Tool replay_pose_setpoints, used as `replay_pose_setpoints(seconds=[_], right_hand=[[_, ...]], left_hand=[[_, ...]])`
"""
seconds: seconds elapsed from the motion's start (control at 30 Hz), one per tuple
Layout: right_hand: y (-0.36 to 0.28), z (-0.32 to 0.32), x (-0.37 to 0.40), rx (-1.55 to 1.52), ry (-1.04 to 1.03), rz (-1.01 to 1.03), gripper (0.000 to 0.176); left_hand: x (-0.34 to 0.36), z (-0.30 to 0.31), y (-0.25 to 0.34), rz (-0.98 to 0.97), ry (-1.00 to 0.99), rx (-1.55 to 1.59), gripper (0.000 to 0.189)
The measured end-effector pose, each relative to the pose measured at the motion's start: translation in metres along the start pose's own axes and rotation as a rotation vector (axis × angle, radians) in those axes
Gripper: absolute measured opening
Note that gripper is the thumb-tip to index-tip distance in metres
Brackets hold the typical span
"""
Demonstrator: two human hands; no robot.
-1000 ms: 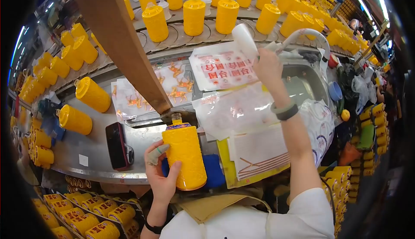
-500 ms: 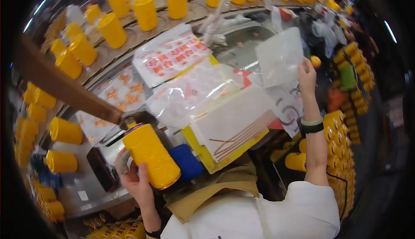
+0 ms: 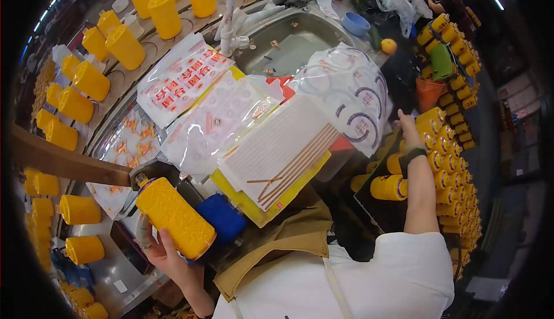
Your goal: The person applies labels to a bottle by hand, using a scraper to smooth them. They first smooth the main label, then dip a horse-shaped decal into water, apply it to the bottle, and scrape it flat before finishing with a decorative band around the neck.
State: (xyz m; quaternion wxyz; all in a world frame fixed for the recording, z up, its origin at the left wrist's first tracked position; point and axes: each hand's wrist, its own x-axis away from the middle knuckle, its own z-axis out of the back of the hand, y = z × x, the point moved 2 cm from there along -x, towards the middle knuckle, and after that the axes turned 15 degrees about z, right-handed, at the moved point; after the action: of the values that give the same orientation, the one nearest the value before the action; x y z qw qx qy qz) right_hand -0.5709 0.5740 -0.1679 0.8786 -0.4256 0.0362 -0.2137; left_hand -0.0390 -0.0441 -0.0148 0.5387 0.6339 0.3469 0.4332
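Observation:
A yellow textured bottle (image 3: 176, 218) lies tilted, its neck at a metal fitting on the end of a wooden bar (image 3: 75, 160). My left hand (image 3: 164, 252) is closed on its lower left side, thumb against the bottle and one finger wrapped in a pale covering. My right hand (image 3: 407, 125) is stretched out to the right, beside the grouped yellow bottles (image 3: 444, 163). Its visible fingers point outward and I see nothing in them. Between my hands lie a white sheet with brown strips (image 3: 283, 151) and clear sheets with purple curved labels (image 3: 352, 94).
A sink (image 3: 288, 45) with a white faucet (image 3: 228, 36) stands behind the sheets. Red-printed sheets (image 3: 182, 79) lie to its left. Yellow bottles (image 3: 164, 16) line a curved conveyor. A blue block (image 3: 221, 215), blue bowl (image 3: 356, 23) and orange fruit (image 3: 388, 46) are nearby.
The translucent sheet that my right hand held is out of it. That hand has lowered beside the bottles on the right. My left hand stays on the bottle, and the view has shifted.

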Motion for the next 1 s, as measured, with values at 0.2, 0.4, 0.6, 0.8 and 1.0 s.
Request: replay_pose_setpoints(seconds=[0.2,0.4,0.6,0.8,1.0], right_hand=[[-0.144,-0.028,0.036,0.019,0.170,0.818,0.039],[-0.307,-0.135,0.156,-0.298,-0.679,0.793,0.029],[-0.338,-0.268,0.139,-0.413,-1.084,0.174,0.022],[-0.335,-0.329,0.113,-0.341,-0.821,0.313,0.017],[-0.409,-0.330,0.245,-0.150,-1.064,0.668,0.040]], left_hand=[[0.004,-0.009,0.008,0.039,0.006,0.039,0.041],[0.003,-0.005,0.003,0.004,0.021,0.053,0.042],[0.002,-0.003,0.003,-0.047,-0.039,0.005,0.043],[0.001,-0.002,0.009,-0.070,-0.033,-0.045,0.042],[0.002,-0.003,0.007,-0.075,-0.038,-0.046,0.043]])
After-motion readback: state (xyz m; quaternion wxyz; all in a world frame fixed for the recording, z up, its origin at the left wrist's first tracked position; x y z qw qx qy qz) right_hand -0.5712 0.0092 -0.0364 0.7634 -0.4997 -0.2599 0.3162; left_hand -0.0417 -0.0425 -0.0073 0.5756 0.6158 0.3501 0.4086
